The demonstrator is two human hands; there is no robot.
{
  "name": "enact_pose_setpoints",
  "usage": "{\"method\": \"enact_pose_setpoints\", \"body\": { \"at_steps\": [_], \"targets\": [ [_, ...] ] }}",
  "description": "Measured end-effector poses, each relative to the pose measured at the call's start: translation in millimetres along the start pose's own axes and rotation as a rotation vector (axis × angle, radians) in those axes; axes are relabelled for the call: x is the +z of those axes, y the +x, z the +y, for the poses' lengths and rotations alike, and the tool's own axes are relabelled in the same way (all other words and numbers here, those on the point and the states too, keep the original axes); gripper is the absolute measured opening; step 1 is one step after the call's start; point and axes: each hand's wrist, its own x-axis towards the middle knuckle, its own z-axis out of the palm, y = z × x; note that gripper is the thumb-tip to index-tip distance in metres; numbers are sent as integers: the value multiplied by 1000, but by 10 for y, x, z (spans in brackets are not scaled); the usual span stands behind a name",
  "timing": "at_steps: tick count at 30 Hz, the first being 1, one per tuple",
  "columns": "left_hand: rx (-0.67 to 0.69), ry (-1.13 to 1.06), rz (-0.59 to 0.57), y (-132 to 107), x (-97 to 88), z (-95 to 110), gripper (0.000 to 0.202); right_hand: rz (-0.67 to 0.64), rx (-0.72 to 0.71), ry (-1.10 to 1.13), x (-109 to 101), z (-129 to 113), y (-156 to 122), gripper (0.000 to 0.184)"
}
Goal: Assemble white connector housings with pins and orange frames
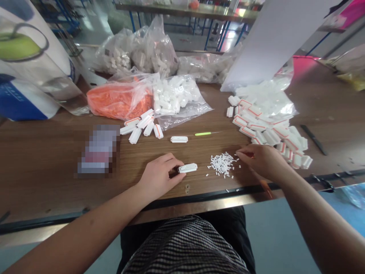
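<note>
Well, I grasp the white connector (189,168) by its left end, between thumb and forefinger of my left hand (159,174). It looks like light, stiff plastic, probably slick, so that end suits a pinch, leaving the holed face bare. Right of those fingertips lie tiny white pegs (222,164); beside them my right hand (264,161) has its fingertips together; whether they hold any, I cannot tell. Beyond my left fingers lies 1 slim, green-handled pick (203,133).
</note>
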Motion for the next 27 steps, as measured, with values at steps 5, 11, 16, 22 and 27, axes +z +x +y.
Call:
{"method": "enact_pose_setpoints", "body": {
  "at_steps": [5,11,16,22,27],
  "targets": [
    [17,3,9,4,-8,1,11,-8,6,15,10,-25,10,22],
    [5,-5,7,2,-6,2,11,-1,69,-75,18,-80,19,21],
    [-11,-3,1,7,-15,22,10,3,86,56,24,106,44,33],
    [-4,-7,-6,10,-16,21,10,-33,-7,220,48,206,75,24],
    [5,-1,3,5,-12,12,11,-75,18,206,24,73,63,20]
  ]
}}
